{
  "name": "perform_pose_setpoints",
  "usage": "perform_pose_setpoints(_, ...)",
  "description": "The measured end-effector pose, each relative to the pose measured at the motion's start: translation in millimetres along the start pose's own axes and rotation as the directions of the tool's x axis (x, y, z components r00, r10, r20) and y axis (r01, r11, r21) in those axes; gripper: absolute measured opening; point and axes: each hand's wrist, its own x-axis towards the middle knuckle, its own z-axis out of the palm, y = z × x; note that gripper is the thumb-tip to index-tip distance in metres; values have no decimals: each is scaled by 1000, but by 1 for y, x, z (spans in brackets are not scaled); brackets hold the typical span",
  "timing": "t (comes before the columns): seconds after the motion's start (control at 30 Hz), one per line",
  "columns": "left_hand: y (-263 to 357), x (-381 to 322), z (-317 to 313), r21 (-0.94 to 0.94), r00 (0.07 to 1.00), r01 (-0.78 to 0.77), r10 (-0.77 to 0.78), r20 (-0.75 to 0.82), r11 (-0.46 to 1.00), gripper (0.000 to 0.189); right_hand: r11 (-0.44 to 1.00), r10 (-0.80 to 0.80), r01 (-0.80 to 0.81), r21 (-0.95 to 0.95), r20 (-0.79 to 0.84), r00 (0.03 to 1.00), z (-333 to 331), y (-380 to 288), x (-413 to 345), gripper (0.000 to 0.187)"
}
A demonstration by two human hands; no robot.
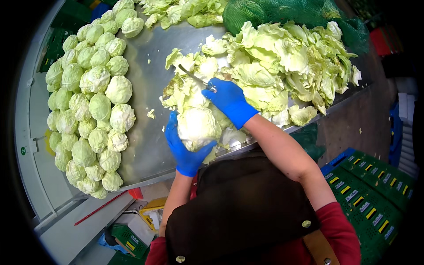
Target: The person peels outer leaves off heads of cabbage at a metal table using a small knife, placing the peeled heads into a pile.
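Both my hands wear blue gloves. My left hand (187, 145) cups a pale green head of cabbage or lettuce (198, 127) from its left side and underside, near the front edge of a metal table (145, 82). Above and right of that head, my right hand (228, 99) is closed around the handle of a knife (193, 77), whose curved blade points to the upper left. Loose leaves (192, 94) lie around and under the knife. A large heap of torn leaves (281, 63) spreads to the right of my right hand.
Many trimmed heads (99, 107) are piled along the table's left side. Green netting (298, 15) lies behind the leaf heap, with more leaves (185, 13) at the far edge. Green crates (367, 185) stand at the lower right, and a smaller green crate (129, 240) sits below the table.
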Motion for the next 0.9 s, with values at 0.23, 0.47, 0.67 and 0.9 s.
perform_pose_setpoints(0.23,13,32,-13,-33,991,-25,21,-129,999,109,938,-55,15,347,105,993,-63,-55,-63,44)
perform_pose_setpoints(0.47,14,44,-6,-94,1000,0,-1,-9,996,106,945,-278,244,219,143,950,-70,-27,-55,45)
perform_pose_setpoints(0.67,23,51,19,-211,990,139,-144,-9,968,109,823,-567,554,-124,-126,814,-62,-16,-62,42)
perform_pose_setpoints(0.9,-8,48,10,-762,815,490,-532,229,422,78,885,-137,277,374,-359,923,-70,9,-77,15)
